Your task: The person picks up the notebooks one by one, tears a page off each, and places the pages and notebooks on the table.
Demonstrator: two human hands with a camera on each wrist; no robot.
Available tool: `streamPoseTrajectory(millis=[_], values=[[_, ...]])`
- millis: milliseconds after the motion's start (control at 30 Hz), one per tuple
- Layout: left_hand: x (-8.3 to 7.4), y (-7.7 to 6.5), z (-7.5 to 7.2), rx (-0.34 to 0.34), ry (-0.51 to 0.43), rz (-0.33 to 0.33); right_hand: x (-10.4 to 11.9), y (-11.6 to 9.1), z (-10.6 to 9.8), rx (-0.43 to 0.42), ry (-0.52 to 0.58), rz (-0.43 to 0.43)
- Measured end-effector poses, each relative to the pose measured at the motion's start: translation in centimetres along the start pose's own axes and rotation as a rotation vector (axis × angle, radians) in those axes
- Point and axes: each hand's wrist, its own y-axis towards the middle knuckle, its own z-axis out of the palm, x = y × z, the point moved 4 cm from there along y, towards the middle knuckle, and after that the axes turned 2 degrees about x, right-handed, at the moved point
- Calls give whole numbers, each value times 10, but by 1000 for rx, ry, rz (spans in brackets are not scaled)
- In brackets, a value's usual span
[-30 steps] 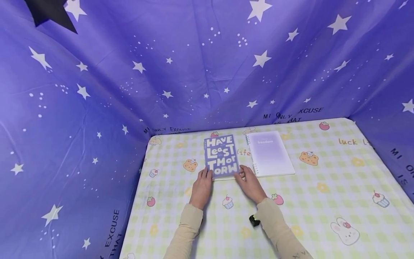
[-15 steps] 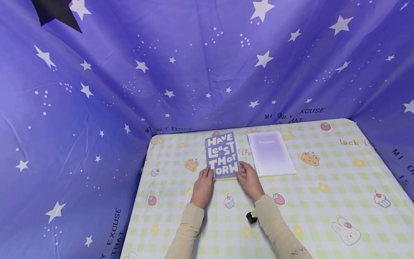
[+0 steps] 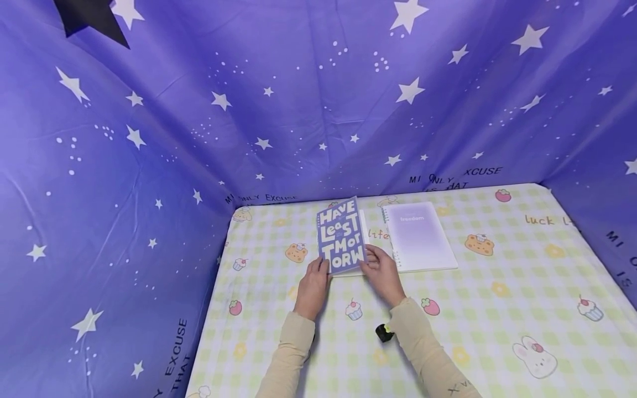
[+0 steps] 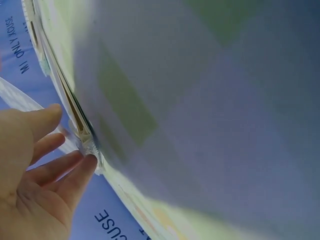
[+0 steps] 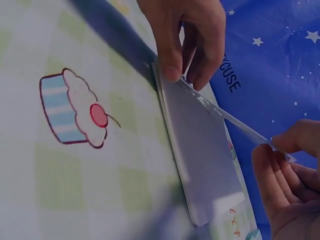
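A spiral notebook [image 3: 342, 236] with a blue-purple cover and big white letters lies at the table's back, its front cover lifted at a slant. My right hand [image 3: 384, 275] pinches the cover's lower right corner between thumb and fingers; the right wrist view shows the cover's raised edge there and pale pages [image 5: 202, 150] beneath. My left hand [image 3: 312, 287] rests at the lower left corner. In the left wrist view its fingertips [image 4: 89, 161] touch the coil side. A second spiral notebook [image 3: 420, 237], lilac and white, lies closed to the right.
A green-and-white checked cloth [image 3: 448, 354] with cartoon prints covers the table. Purple curtains [image 3: 298, 110] with white stars hang at the back and sides. A black device [image 3: 384, 333] sits under the right wrist.
The right hand has lifted the cover's right side and swung it a little to the left, baring the pages' edge. The left hand stays at the spine corner.
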Motion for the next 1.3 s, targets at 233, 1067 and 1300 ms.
streamPoseTrajectory(millis=[233, 1067, 1300], values=[[1, -1, -2, -25, -15, 0, 6, 2, 3, 37, 90, -8], [3, -2, -15, -15, -136, -42, 65, -2, 19, 213, 255, -188], [5, -3, -21, -41, -207, -22, 68, -1, 30, 245, 257, -210]])
